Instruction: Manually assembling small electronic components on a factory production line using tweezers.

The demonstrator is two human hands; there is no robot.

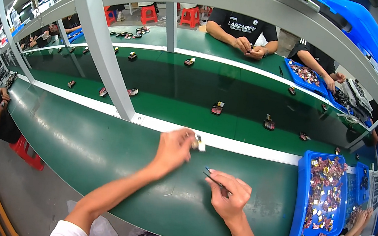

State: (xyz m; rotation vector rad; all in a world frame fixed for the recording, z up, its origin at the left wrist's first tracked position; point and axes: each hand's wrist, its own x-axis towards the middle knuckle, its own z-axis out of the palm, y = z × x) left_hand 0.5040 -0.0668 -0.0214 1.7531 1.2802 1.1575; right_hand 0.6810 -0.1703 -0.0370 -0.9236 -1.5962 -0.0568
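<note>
My left hand point(173, 150), partly blurred, is closed on a small dark part with a white and yellow label point(201, 143), held close to the white rail at the belt's near edge. Lower and to the right, my right hand point(233, 195) grips dark tweezers point(215, 180) that point up and left. A bit of blue shows by their tips; I cannot make out what it is. Both hands are over the green worktable point(152, 204), apart from each other.
Beyond the white rail point(243, 147), a green conveyor belt point(170, 110) carries several small labelled parts. A blue tray point(300, 201) full of such parts stands at right. A grey frame post point(100, 43) rises at left. Co-workers point(244, 34) sit across the belt and at both sides.
</note>
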